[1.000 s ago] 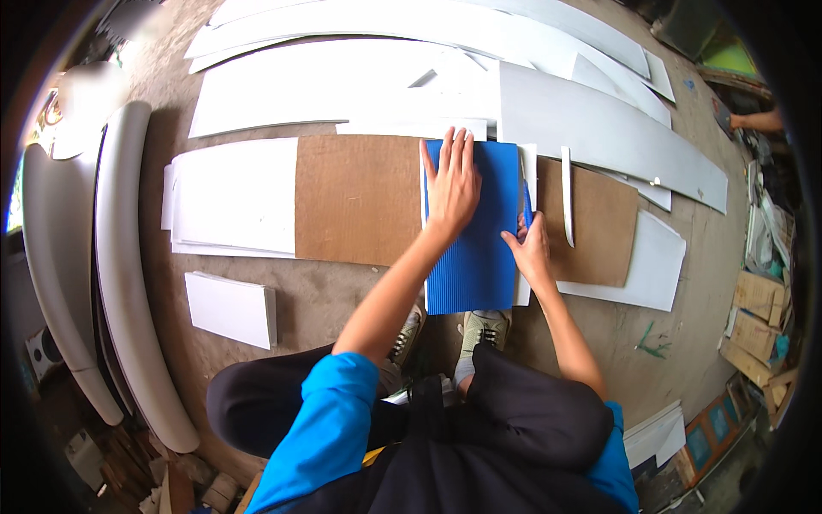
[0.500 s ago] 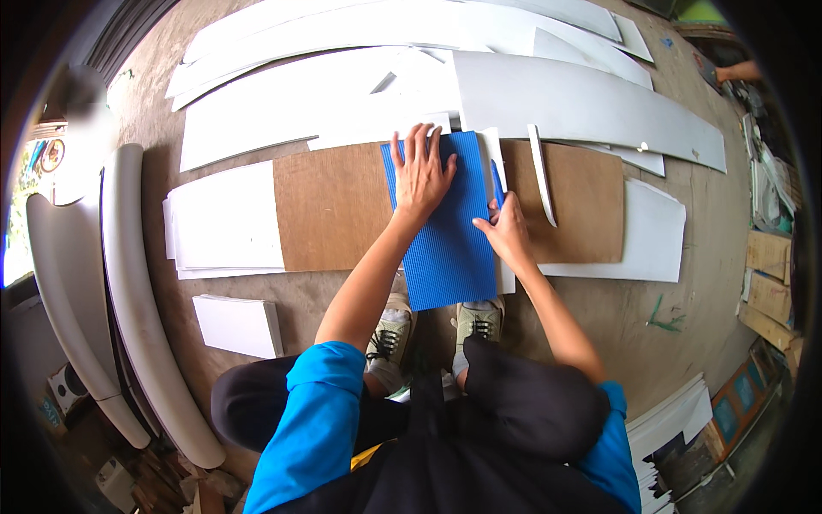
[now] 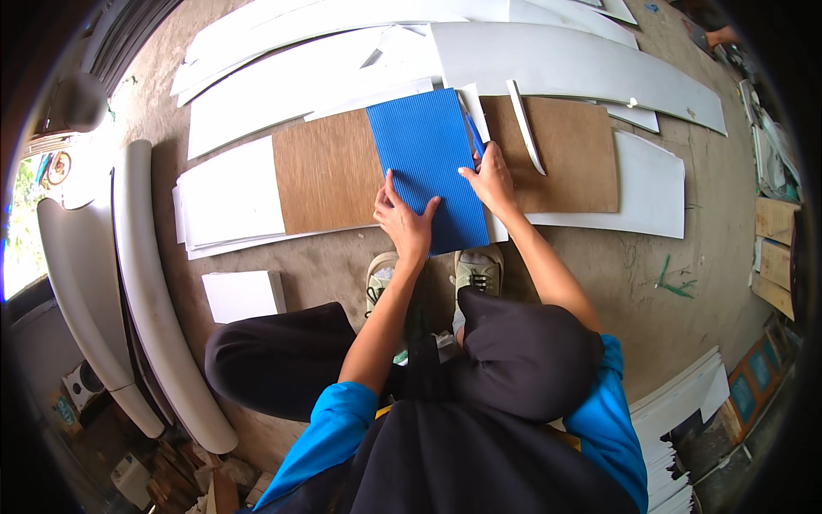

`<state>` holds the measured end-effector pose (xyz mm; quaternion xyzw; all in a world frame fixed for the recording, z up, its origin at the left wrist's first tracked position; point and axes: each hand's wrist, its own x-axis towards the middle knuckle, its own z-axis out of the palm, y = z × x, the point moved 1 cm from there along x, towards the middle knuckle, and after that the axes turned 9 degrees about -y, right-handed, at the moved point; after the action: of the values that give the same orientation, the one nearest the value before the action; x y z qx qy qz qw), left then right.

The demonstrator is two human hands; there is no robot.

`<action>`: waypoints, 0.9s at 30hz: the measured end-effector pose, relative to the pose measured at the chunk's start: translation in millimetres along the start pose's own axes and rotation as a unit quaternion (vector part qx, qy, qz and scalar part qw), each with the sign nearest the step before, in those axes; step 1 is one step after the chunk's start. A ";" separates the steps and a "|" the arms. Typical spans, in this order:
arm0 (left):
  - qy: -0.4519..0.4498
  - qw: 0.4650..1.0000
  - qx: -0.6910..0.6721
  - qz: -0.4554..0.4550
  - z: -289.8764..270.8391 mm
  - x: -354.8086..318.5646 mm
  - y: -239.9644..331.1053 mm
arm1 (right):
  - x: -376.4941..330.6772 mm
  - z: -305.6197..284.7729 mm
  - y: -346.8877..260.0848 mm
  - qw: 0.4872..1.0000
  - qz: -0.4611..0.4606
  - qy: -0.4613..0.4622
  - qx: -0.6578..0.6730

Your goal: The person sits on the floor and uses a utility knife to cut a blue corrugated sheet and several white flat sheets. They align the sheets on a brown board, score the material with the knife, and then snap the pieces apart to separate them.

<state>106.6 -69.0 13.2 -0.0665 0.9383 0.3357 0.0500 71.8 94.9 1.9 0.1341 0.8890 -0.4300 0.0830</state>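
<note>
Fingers of left hand [image 3: 404,221] splayed flat on blue corrugated sheet [image 3: 426,167].

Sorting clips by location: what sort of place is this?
Probably a workshop floor for cutting sheet material: white sheets lie on bare concrete, and a blue corrugated sheet rests on a brown board.

One blue corrugated sheet [image 3: 426,163], one brown board [image 3: 330,171], two shoes [image 3: 381,272], two hands [image 3: 404,218].
</note>
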 end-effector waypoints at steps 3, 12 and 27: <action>-0.057 0.997 -0.032 -0.043 -10.3 14.0 1.9 | 1.7 0.3 1.0 1.000 0.016 -0.011 0.014; -0.064 0.995 -0.063 -0.033 -13.5 50.1 12.5 | 29.4 -1.3 -3.7 0.999 -0.016 0.015 0.034; 0.022 0.980 0.152 0.127 6.9 29.7 7.8 | -33.0 -66.7 -8.7 0.950 -0.024 0.050 0.309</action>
<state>76.4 -61.4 8.7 0.0548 0.9800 0.1915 -0.0041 98.3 136.7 58.1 0.1526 0.7188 -0.6781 -0.0173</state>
